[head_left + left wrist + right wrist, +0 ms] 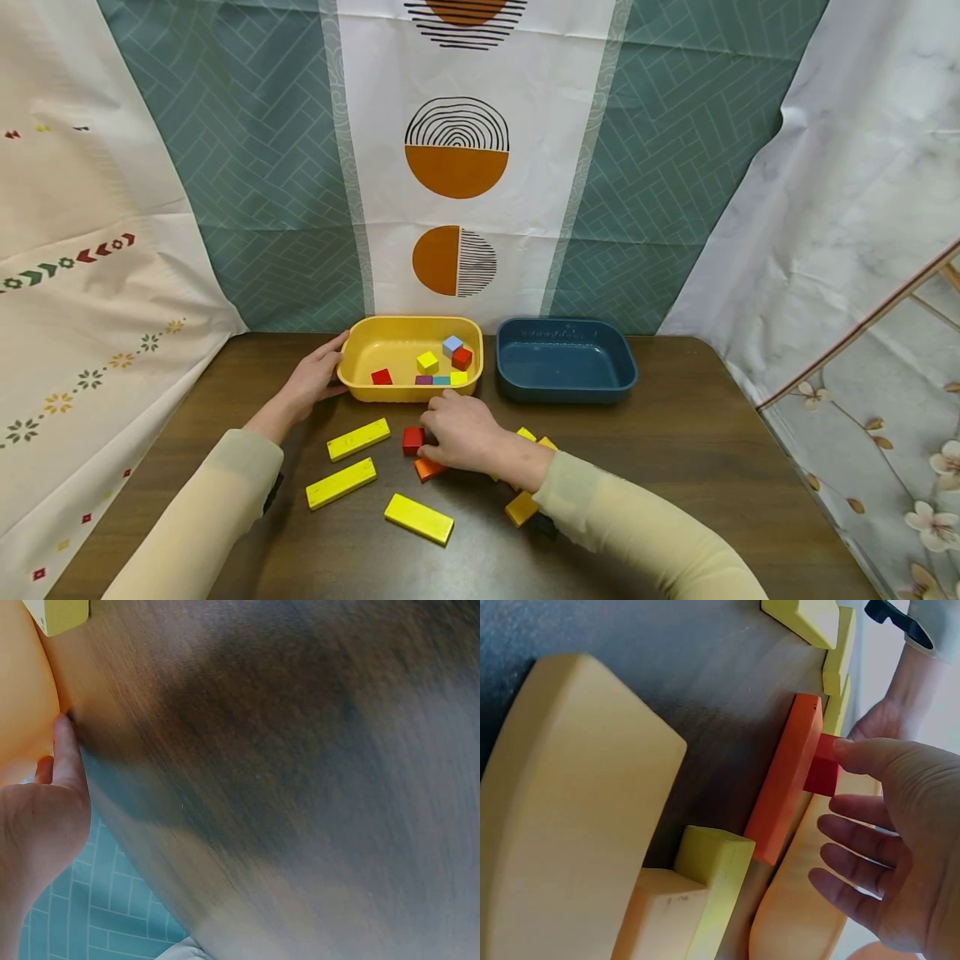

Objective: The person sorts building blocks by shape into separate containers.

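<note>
A yellow tray point(363, 354) holds several small coloured cubes. My left hand point(309, 382) rests against its left end; in the left wrist view a straight finger point(69, 754) touches the outer wall. In front of the tray, my right hand point(467, 432) is over a red cube point(413, 441) and an orange block point(429, 469). The right wrist view has the thumb at the red cube point(823, 766), the other fingers spread and loosely bent with nothing between them. Whether the thumb touches the cube, I cannot tell. The orange block point(786, 780) lies alongside the cube.
A dark blue tray point(566, 396) stands right of the yellow one. Three yellow bars point(358, 439) lie at the front left of the wooden table point(675, 500). Yellow and orange-yellow blocks point(521, 507) lie partly hidden under the right forearm. Cloth point(285, 208) hangs behind the table.
</note>
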The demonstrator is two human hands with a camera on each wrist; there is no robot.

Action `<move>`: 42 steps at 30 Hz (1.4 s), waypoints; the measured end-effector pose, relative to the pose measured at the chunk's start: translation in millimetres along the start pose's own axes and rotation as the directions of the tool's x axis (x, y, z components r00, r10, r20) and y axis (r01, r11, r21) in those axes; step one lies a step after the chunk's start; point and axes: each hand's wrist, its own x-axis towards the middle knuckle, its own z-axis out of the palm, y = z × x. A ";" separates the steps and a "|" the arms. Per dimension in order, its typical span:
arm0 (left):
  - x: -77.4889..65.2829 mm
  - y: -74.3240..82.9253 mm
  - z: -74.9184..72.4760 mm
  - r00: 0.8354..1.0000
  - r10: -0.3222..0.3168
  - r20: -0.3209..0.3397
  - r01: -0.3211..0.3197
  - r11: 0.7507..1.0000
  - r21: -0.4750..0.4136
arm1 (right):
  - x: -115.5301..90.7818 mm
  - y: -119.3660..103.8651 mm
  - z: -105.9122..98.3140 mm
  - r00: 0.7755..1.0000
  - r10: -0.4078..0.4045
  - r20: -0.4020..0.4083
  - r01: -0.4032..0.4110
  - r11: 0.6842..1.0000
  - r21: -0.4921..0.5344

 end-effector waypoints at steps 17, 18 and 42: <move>1.0 0.8 1.3 1.000 0.002 0.005 -0.002 1.000 0.001 | 4.1 -1.2 3.7 1.000 0.003 -0.019 -0.003 1.000 -0.008; 1.1 0.8 1.3 1.000 0.001 0.005 -0.001 1.000 0.000 | 4.0 -1.3 4.0 1.000 0.005 -0.021 -0.005 1.000 -0.009; 0.5 -0.1 0.5 1.000 -0.010 0.005 0.010 1.000 -0.015 | -0.8 1.3 -7.5 0.994 -0.021 -0.109 0.024 0.999 0.034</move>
